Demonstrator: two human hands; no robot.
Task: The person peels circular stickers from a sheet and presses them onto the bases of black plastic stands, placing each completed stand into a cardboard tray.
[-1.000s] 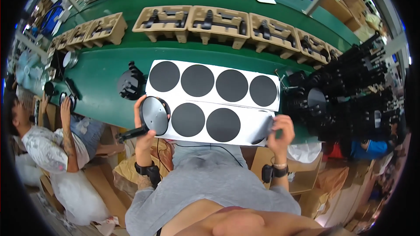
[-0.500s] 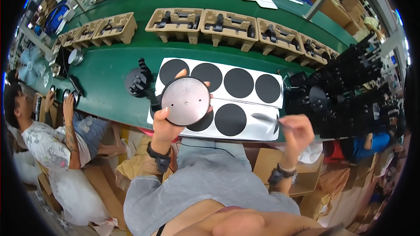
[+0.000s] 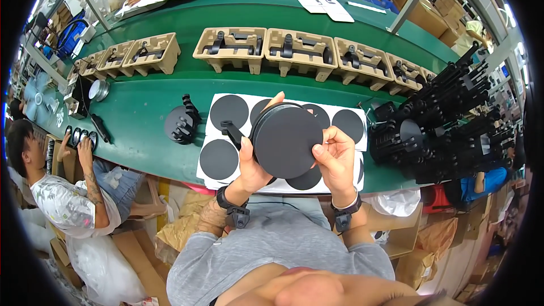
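My left hand [image 3: 249,173] is closed around a round base [image 3: 259,123], whose black clamp-like arm [image 3: 233,135] sticks out to the left. A black round adhesive pad [image 3: 289,143] lies over the base's face and covers nearly all of it. My right hand [image 3: 338,161] pinches the pad's right edge between thumb and fingers. Whether the pad is fully stuck down cannot be seen. Beneath both hands lie white backing sheets [image 3: 359,146] with several black round pads, partly hidden by the hands and base.
Another black base with an upright bracket [image 3: 181,123] stands to the left. Cardboard-coloured trays [image 3: 229,54] of black parts line the bench's far side. A pile of black stands [image 3: 436,124] crowds the right. A co-worker [image 3: 62,181] sits at the left end, near a screwdriver-like tool [image 3: 101,128].
My right hand has come left with the round pad and brought it over the base's bare metal face. The base has shifted right in my left hand.
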